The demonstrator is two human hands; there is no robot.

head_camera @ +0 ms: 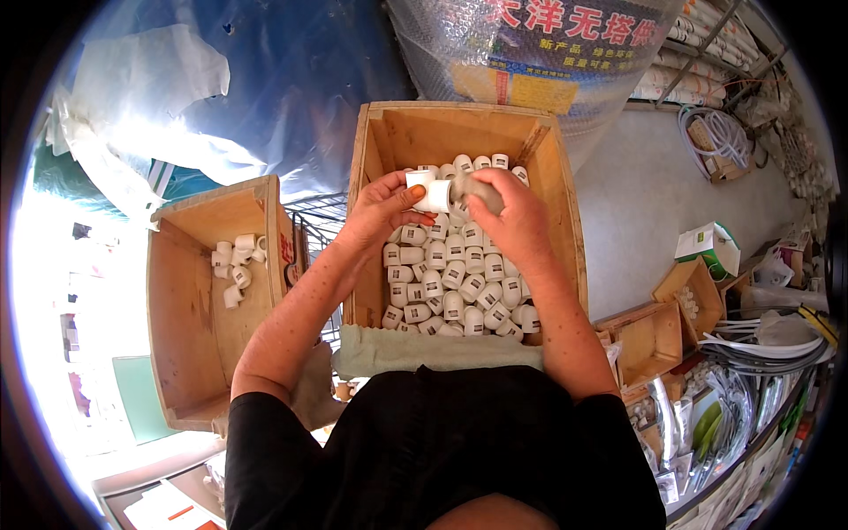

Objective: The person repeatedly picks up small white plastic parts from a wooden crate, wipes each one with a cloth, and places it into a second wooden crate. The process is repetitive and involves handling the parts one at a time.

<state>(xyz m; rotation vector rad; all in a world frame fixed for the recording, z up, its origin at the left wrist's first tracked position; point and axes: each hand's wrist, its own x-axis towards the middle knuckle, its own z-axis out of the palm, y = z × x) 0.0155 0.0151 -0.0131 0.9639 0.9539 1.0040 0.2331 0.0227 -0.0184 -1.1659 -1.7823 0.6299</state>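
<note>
My left hand (384,209) grips a white plastic elbow pipe fitting (429,192) between thumb and fingers. Close to its right end, my right hand (507,212) holds a greyish cloth (482,193), which reaches the fitting's opening. Both hands are above a wooden box (575,278) holding a pile of white elbow fittings (454,305), many with small dark labels. To the left stands a second wooden box (189,318), where several white fittings (242,276) lie. A green-grey cloth (437,352) covers the near edge of the middle box.
Blue plastic sheeting (318,79) and a bubble-wrapped cylinder (530,59) stand behind the boxes. At right are smaller wooden boxes (642,341), a green and white carton (707,248), coiled hoses (768,344) and bagged goods. Wire mesh (321,222) shows between the two large boxes.
</note>
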